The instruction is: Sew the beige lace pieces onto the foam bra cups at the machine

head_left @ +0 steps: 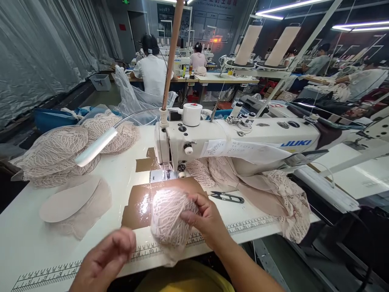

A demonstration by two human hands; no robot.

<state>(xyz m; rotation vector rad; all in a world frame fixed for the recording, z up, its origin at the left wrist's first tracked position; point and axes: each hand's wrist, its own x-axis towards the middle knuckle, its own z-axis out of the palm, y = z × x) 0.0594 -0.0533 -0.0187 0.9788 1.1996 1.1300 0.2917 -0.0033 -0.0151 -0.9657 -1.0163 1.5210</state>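
Note:
My right hand (206,221) grips a beige lace-covered bra cup (173,217) by its right edge, thumb on the near side. The cup is held over the printed ruler at the table's front edge, with a loose fabric edge hanging below. My left hand (109,255) is apart from it at the lower left, fingers loosely curled, thumb apart, nothing visible in them. Beyond the cup stands a white sewing machine (237,138), its needle area (164,175) above brown tape (139,198). Black thread snips (227,197) lie right of my right hand.
Stacked lace cups (57,150) lie at the table's left, with a smooth oval cup pad (71,198) on sheer fabric nearer. More lace pieces (285,198) trail under the machine arm to the right. A lamp (97,146) reaches over the left side. Other people work at machines behind.

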